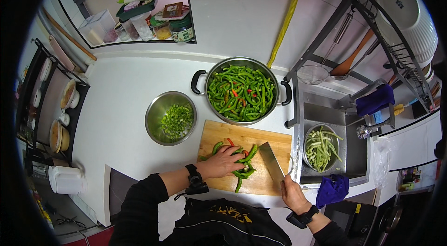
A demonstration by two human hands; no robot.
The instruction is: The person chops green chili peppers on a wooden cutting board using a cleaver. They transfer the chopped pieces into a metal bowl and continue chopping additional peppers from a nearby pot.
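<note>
My left hand point(220, 163) lies over a loose bunch of long green peppers point(248, 172) on a wooden cutting board point(272, 134), its fingers spread and curved onto them. A few red pepper pieces point(230, 142) show among the green. My right hand point(294, 193) grips the handle end of a cleaver point(271, 160), whose broad blade rests over the board's right part, apart from the peppers. Behind the board stands a two-handled steel pot point(242, 122) heaped with whole green peppers point(241, 95). Left of it, a steel bowl point(153, 129) holds chopped green pieces point(177, 122).
To the right, a sink point(354, 162) contains a bowl of pale green beans point(321, 150); a purple cloth point(331, 190) hangs at its front edge. A metal rack point(296, 106) rises beside the pot. Jars point(181, 31) line the window ledge; a white pitcher point(66, 179) stands far left.
</note>
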